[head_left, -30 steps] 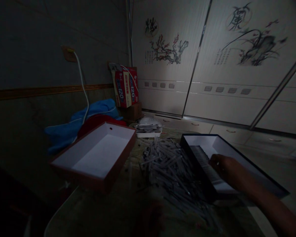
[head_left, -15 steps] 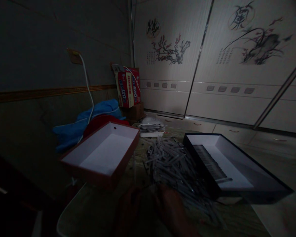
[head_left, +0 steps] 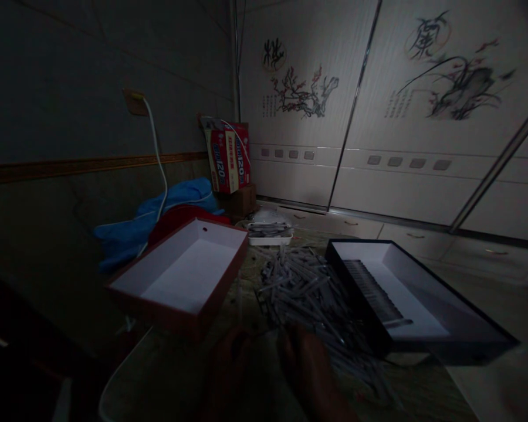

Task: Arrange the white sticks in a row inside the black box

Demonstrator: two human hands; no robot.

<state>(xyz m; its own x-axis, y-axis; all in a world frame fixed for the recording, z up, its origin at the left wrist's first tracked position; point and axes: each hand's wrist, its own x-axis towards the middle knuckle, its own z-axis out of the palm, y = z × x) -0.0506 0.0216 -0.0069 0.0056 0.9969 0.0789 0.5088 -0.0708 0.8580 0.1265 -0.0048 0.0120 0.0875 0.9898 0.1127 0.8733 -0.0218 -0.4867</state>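
In the dim light, my left hand (head_left: 229, 358) is low at the middle, its fingers closed on a thin dark stick (head_left: 259, 334) that points toward my right hand. My right hand (head_left: 307, 364) lies beside the near end of the pile, fingers curled together; what they hold is too dark to make out. Just beyond is a heap of slender clear pen-like tubes (head_left: 303, 287). On the right, a dark box (head_left: 457, 351) with a white inside holds a neat row of similar slender pieces (head_left: 374, 290). To the left stands a red-sided box (head_left: 176, 287) with a bare white inside.
A white tray (head_left: 270, 240) of slender pieces stands at the far end of the table (head_left: 167, 375). Blue cloth (head_left: 180, 196), a white cable (head_left: 156, 146) and a red printed carton (head_left: 229, 155) are by the left wall. Sliding cabinet doors (head_left: 299, 176) close off the back.
My right hand has shifted slightly, and a pale piece that showed between the hands is no longer distinct. My left hand stays nearly in place. The boxes and pile look unchanged.
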